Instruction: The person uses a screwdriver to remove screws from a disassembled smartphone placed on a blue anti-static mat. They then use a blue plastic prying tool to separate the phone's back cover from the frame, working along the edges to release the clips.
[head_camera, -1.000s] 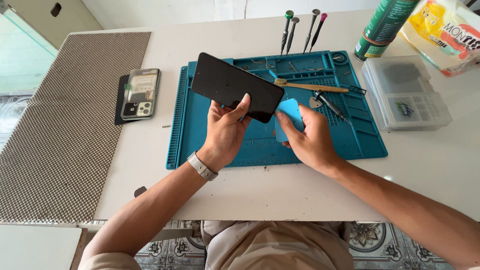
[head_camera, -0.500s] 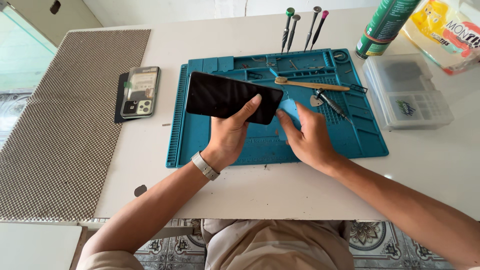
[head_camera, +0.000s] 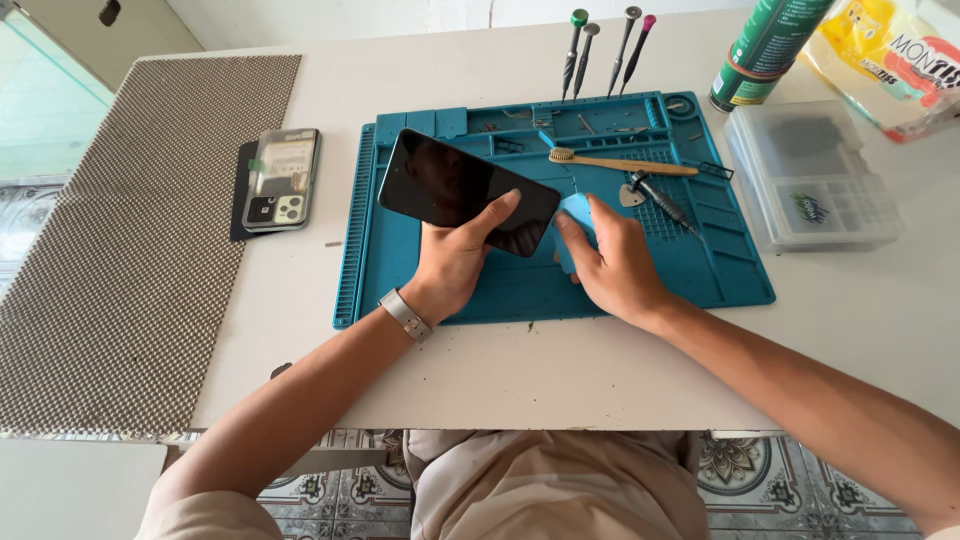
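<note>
Over blue mat (head_camera: 700, 280): left hand (head_camera: 455, 262) pinching phone (head_camera: 467, 190) by one end, could be slipping; right hand (head_camera: 612, 265) gripping blue pick (head_camera: 578, 212), risking screen scratch.

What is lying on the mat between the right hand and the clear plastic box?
In the head view, between the right hand and the clear plastic box lie a dark screwdriver and bare blue mat.
</note>
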